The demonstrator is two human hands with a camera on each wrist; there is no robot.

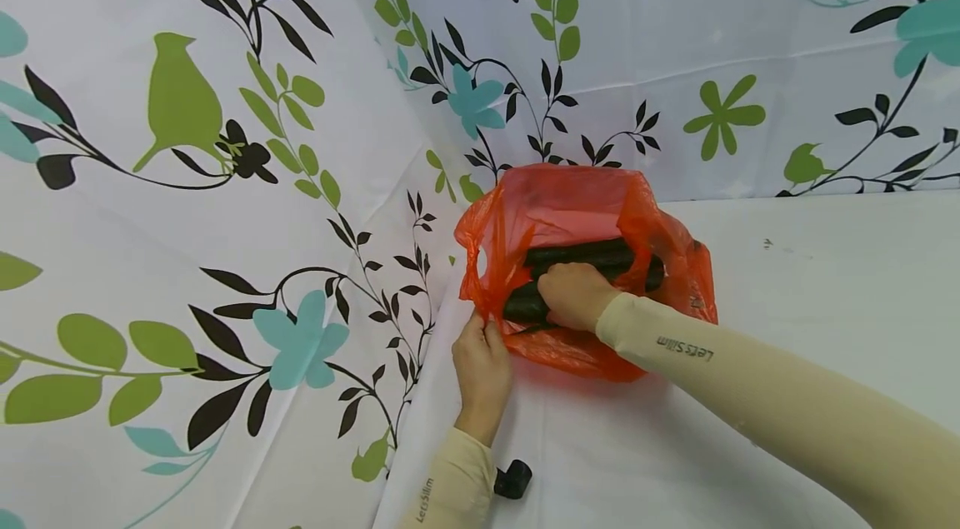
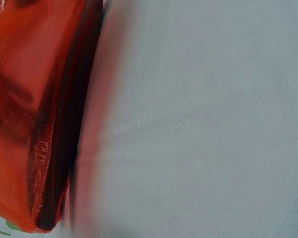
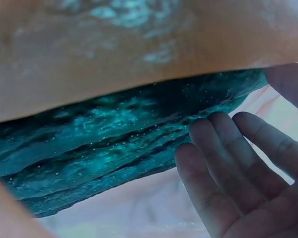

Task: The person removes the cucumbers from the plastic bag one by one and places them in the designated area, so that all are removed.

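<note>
A red-orange plastic bag lies with its mouth spread, and several dark green cucumbers show inside. My left hand pinches the bag's near-left rim between fingers and thumb. Inside the mouth, my right hand is over the cucumbers. The right wrist view shows ridged cucumbers side by side, with the fingertips of my right hand right at their lower edge and the thumb by one end. In the left wrist view, only the bag's side appears, and that hand is out of sight.
The bag rests on a white-covered table. Behind and to the left hangs a white cloth printed with leaves, flowers and birds. A small black device sits at my left wrist. Both forearms wear beige sleeves.
</note>
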